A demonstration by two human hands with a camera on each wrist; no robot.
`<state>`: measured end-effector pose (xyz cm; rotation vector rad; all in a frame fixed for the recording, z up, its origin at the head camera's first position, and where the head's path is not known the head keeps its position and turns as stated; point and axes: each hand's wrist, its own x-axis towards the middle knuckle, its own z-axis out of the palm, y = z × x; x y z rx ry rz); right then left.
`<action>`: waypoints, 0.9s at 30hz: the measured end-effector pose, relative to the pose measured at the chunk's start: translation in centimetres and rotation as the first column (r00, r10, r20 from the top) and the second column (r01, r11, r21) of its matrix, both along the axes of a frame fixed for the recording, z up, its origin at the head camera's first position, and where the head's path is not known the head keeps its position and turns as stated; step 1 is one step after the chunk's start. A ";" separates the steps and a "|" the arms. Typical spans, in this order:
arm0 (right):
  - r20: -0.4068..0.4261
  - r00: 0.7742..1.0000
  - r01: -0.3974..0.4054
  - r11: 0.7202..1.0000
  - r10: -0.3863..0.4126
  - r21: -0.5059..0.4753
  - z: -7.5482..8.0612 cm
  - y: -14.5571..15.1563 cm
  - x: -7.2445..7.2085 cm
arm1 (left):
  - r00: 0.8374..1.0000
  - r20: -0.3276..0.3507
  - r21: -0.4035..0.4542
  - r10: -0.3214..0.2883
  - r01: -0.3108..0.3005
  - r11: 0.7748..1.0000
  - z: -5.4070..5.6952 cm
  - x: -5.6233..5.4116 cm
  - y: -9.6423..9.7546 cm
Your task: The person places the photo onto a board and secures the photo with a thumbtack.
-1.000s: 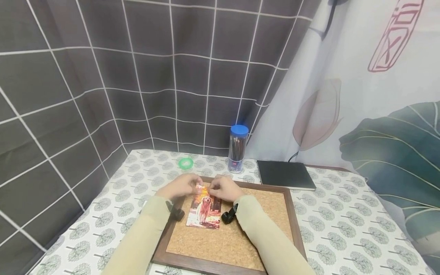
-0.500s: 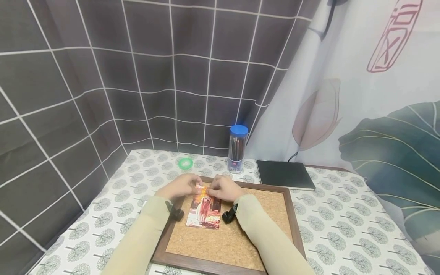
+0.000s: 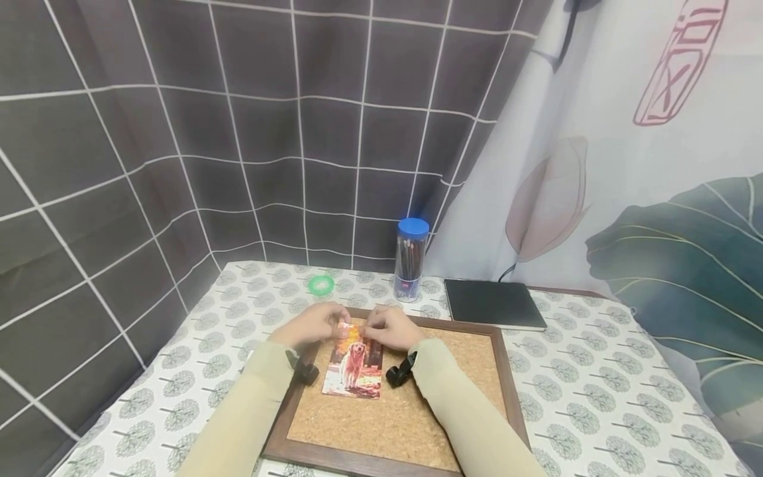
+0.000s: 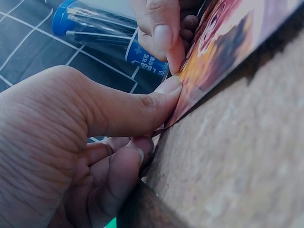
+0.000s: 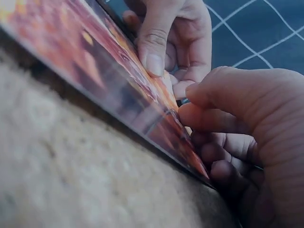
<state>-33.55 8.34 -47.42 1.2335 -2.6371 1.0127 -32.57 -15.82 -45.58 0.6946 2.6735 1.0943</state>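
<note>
A glossy photo of a golden dog among autumn colours lies on the left part of a framed cork board. Both hands are at its top edge. My left hand pinches the photo near its top left corner; in the left wrist view the thumb lies over the edge and the other fingers are curled below. Beside it my right hand holds the same edge, thumb and forefinger nearly meeting there. Whether something small sits between those tips I cannot tell.
Behind the board stands a clear blue-lidded tube of pencils. A green ring-shaped item lies at the back left, and a black notebook at the back right. A tree-print cloth covers the table.
Both hands stay at the photo's top edge with only slight finger movement. The photo and board keep their places; the head view shifts a little.
</note>
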 end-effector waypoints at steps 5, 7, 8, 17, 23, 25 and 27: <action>-0.010 1.000 0.015 0.995 -0.016 -0.101 -0.7 0.2 -0.3 | 1.000 0.022 0.031 -0.004 0.003 1.000 0.0 0.2 -0.1; -0.006 0.999 0.044 0.987 -0.046 -0.154 -0.7 0.3 -0.2 | 1.000 0.030 0.041 -0.009 0.008 0.999 0.0 0.1 -0.2; -0.003 0.998 0.068 0.982 -0.069 -0.177 -0.7 0.3 -0.2 | 1.000 0.029 0.042 -0.011 0.010 0.999 0.0 0.1 -0.3; 0.056 0.953 0.301 0.918 -0.297 -0.258 -0.3 0.5 -0.4 | 1.000 -0.001 0.023 -0.007 0.007 1.000 0.1 -0.3 -0.2; 0.103 0.950 0.312 0.915 -0.295 -0.257 -0.3 0.4 -0.5 | 0.999 -0.033 -0.005 0.005 -0.005 1.000 -0.2 -0.5 -0.3; 0.106 0.952 0.306 0.917 -0.288 -0.256 -0.4 0.4 -0.5 | 0.999 -0.050 -0.006 0.003 -0.003 1.000 -0.4 -0.7 -0.2; 0.106 0.952 0.306 0.917 -0.288 -0.255 -0.5 0.4 -0.5 | 0.996 -0.084 -0.006 -0.007 0.006 1.000 -0.4 -0.8 -0.2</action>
